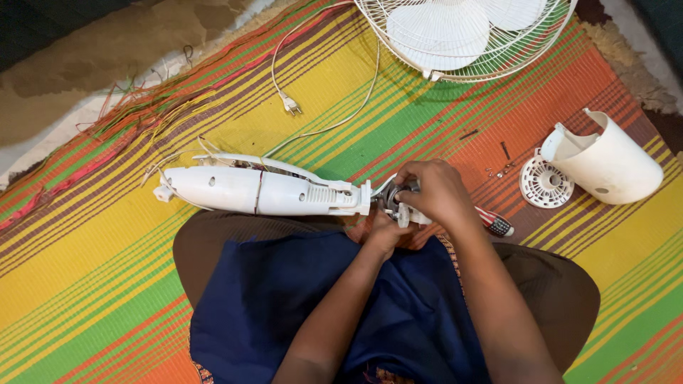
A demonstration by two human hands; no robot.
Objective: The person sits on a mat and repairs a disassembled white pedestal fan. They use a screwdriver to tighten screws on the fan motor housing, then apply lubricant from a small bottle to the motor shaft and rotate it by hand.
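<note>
Head view looks down on a person seated on a striped woven mat, with a white fan stand housing lying across the lap edge. Its long axis runs left to right, and the exposed motor assembly sits at its right end, directly under the hands. The right hand is curled closed over the top of the motor assembly, gripping it. The left hand comes up from below and touches the assembly's underside; whether it grips cannot be told. Both hands are at the part, the right one covering more of it. A power cord and plug trail away above the housing. To the right lie a white motor cover, a round vented plate, loose screws and a screwdriver handle just beside the right wrist. The fan grille rests at the far edge, with open mat between.
</note>
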